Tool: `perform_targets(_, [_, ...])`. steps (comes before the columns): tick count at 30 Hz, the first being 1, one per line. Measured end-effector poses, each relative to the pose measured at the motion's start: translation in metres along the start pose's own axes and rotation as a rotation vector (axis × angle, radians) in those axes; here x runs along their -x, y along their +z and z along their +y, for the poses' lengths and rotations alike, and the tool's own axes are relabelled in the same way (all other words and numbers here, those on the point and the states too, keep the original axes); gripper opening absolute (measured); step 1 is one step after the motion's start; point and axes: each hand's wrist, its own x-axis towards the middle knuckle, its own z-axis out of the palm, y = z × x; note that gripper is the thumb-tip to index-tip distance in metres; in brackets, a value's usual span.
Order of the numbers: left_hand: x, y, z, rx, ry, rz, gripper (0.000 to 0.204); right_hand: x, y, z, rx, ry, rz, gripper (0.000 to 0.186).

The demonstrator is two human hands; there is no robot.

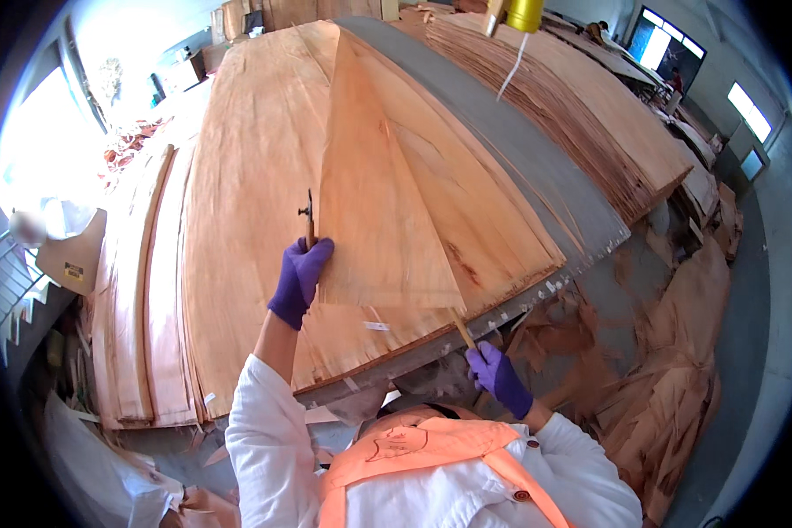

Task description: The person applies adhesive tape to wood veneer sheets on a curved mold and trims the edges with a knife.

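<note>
My left hand (301, 277), in a purple knit glove, is closed around a small tool (309, 220) with a wooden handle and a dark metal head pointing away from me. It rests at the left edge of a thin wood veneer sheet (374, 211) lying aslant on a wide stack of veneer (246, 176). Lower right, my right hand (499, 378), also gloved in purple, grips a thin wooden stick (463, 331). The stick's far end meets the sheet's near right corner; whether it goes beneath cannot be made out.
Narrow veneer strips (145, 290) lie left of the stack. Right of it run a grey board surface (502, 132) and a thick veneer pile (572, 114). Torn veneer scraps (669, 378) heap on the floor at right. A yellow object (525, 14) hangs overhead with a white cord.
</note>
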Motion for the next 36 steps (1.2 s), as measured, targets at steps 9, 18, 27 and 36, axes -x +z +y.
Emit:
perform_targets(9, [0.046, -0.090, -0.043, -0.028, -0.052, 0.230, 0.018, 0.012, 0.002, -0.018, -0.311, 0.186, -0.248, 0.026])
perform_targets(18, [0.079, -0.101, -0.085, -0.252, -0.179, 0.326, 0.020, -0.028, 0.002, -0.036, -0.507, 0.102, -0.166, 0.030])
perform_targets(27, [0.111, -0.065, -0.046, -0.897, -0.181, 0.316, 0.036, -0.033, 0.015, -0.075, -0.458, 0.028, -0.125, 0.017])
perform_targets(36, [0.193, -0.173, -0.067, -0.629, 0.072, 0.374, 0.021, 0.015, 0.132, -0.109, -0.229, -0.159, -0.016, 0.026])
